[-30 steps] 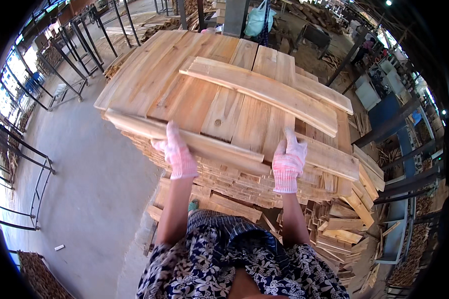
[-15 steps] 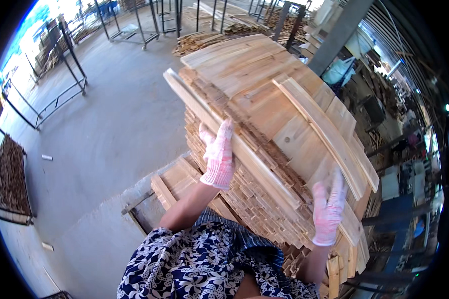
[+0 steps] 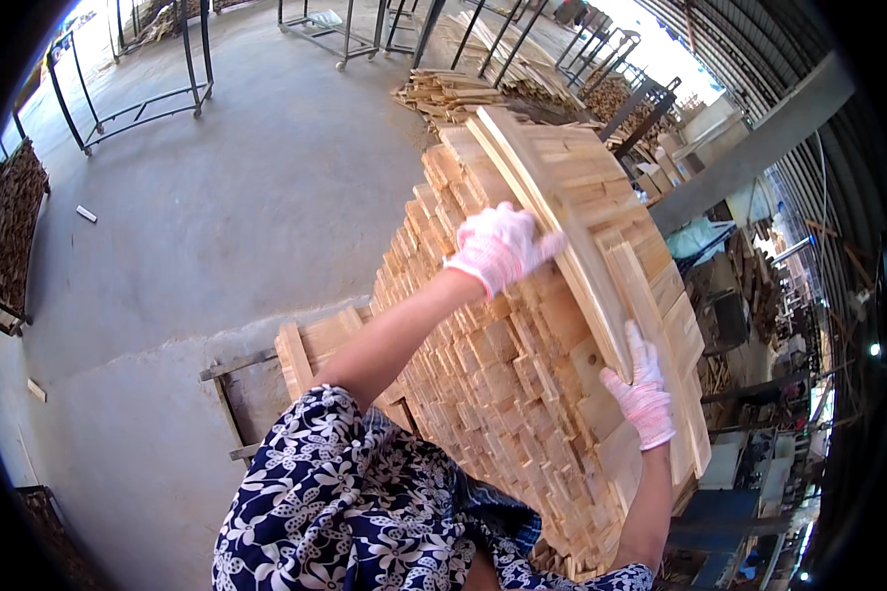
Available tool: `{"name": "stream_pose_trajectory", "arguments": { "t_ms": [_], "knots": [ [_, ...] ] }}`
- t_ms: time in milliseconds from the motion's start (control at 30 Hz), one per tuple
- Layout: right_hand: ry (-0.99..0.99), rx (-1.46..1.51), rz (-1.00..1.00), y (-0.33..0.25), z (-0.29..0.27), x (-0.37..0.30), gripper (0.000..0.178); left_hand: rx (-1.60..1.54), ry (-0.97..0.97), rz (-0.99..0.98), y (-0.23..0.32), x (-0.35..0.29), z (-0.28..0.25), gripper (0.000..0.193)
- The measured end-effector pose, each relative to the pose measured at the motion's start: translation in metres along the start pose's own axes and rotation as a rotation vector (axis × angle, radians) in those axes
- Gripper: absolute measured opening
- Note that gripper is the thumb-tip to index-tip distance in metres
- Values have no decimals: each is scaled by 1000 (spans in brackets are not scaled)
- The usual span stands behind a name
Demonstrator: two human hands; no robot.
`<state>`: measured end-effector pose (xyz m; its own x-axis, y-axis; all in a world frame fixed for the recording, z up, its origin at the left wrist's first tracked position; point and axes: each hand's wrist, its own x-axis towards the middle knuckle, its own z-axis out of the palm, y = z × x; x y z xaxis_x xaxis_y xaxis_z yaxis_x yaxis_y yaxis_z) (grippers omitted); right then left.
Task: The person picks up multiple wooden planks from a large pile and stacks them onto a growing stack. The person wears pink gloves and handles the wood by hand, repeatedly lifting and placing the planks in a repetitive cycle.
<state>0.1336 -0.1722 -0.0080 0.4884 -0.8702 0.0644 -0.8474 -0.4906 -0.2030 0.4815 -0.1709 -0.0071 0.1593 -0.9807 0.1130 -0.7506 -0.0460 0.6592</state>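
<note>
A long, pale wooden plank (image 3: 574, 236) lies slantwise over the top of a tall stack of boards (image 3: 508, 364). Knit gloves, pink and white, cover both hands. On the plank's left edge, about midway along, my left hand (image 3: 508, 248) is closed with its fingers curled and one digit across the edge. My right hand (image 3: 643, 392) grips the near end, thumb on the left side and fingers along the right. Beside the plank, to its right, another narrow board (image 3: 636, 281) rests on the stack. The undersides of both grips are hidden.
Low on the left of the stack is a wooden pallet (image 3: 291, 360). Wheeled metal racks (image 3: 138, 108) stand on the concrete floor at the far left. Loose wood strips (image 3: 448, 94) are piled beyond the stack. A grey post (image 3: 749, 148) rises at the right.
The plank has moved from the stack's left edge onto its top, with my left hand on it. My right hand has come to its near end. The view has turned.
</note>
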Motion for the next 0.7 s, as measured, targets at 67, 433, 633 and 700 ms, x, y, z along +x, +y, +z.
{"name": "stream_pose_trajectory", "arguments": {
  "t_ms": [67,433,633,700],
  "knots": [
    [-9,-244,-36,4,13,9,108,18,-106,162,0,12,12,63],
    [103,-120,-83,-9,21,4,81,617,-531,789,25,89,11,109],
    [99,-154,-124,2,15,-5,90,549,-598,920,29,102,20,106],
    [111,-104,-110,0,16,-2,93,528,-591,930,27,103,16,103]
  ]
}}
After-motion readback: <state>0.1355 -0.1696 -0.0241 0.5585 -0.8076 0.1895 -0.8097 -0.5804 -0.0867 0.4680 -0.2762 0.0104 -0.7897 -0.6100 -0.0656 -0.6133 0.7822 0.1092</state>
